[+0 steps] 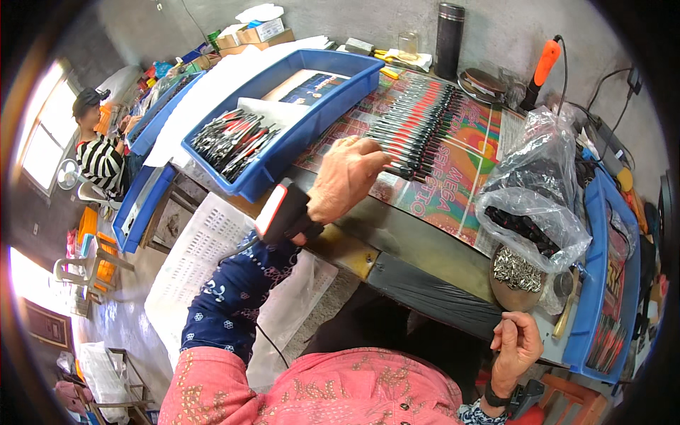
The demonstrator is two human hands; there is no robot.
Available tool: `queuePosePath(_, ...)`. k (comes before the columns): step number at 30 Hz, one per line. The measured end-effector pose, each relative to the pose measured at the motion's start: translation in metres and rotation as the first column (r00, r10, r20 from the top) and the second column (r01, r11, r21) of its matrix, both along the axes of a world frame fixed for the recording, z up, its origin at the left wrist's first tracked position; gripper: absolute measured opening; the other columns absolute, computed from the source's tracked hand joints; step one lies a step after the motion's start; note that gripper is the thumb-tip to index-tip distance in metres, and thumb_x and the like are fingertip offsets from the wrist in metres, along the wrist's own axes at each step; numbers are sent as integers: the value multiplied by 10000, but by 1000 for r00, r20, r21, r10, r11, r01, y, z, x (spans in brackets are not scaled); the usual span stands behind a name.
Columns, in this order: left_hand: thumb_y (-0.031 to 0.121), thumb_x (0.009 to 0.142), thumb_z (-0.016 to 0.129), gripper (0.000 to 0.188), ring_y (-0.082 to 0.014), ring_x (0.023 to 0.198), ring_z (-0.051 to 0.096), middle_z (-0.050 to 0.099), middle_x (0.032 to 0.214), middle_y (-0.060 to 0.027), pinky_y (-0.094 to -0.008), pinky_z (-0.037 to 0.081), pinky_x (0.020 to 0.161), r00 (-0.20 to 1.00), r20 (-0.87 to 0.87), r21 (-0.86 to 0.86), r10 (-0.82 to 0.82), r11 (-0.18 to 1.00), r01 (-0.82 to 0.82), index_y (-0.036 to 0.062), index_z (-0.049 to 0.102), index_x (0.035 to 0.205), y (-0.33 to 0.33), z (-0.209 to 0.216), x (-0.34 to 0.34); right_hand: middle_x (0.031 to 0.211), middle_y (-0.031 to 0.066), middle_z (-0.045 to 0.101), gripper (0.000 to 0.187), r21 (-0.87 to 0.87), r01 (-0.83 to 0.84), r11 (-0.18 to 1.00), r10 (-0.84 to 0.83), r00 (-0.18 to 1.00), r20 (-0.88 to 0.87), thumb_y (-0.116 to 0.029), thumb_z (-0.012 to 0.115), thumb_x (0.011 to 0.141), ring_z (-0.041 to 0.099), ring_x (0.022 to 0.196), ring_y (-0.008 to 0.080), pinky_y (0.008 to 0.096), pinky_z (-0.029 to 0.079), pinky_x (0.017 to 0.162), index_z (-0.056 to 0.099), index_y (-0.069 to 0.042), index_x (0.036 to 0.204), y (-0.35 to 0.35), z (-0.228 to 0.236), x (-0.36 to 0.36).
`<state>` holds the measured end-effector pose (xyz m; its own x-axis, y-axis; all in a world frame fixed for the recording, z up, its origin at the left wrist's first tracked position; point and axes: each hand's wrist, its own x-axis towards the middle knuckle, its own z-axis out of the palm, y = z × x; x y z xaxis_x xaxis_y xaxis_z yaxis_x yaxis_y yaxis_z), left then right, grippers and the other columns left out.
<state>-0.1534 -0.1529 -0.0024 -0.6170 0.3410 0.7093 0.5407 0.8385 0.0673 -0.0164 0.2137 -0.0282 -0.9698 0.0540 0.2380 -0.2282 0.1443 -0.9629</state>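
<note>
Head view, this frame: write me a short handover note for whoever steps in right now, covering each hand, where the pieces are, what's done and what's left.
Left hand: reaching over the bench, fingers on the near end of the row of red-and-black pens; a device with a red edge is strapped at its wrist.
Right hand: curled near the lap, contents not visible.
Done: a long row laid on the colourful mat; more pens piled in the blue tray.
Left: black parts in the clear plastic bag and small metal pieces in the round dish remain unused.
</note>
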Motion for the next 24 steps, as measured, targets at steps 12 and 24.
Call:
queuePosePath(12,52,844,671,95,-269,711,677,689,831,-130,-326,516,631,880,37,10,473,881,-474,46,726,921,-118,51,61,740,40,588,93,78,2,997,-2,1000,0,-60,612,953,507,562,61,194,390,480,652,20,976,-6,5,-4)
queuePosePath(24,181,784,676,105,-361,786,687,686,796,-165,-454,546,694,702,183,-243,688,723,-646,88,720,804,-161,43,57,744,25,592,62,128,38,991,-44,998,40,-31,622,937,511,575,54,189,380,494,660,8,966,-14,11,-1)
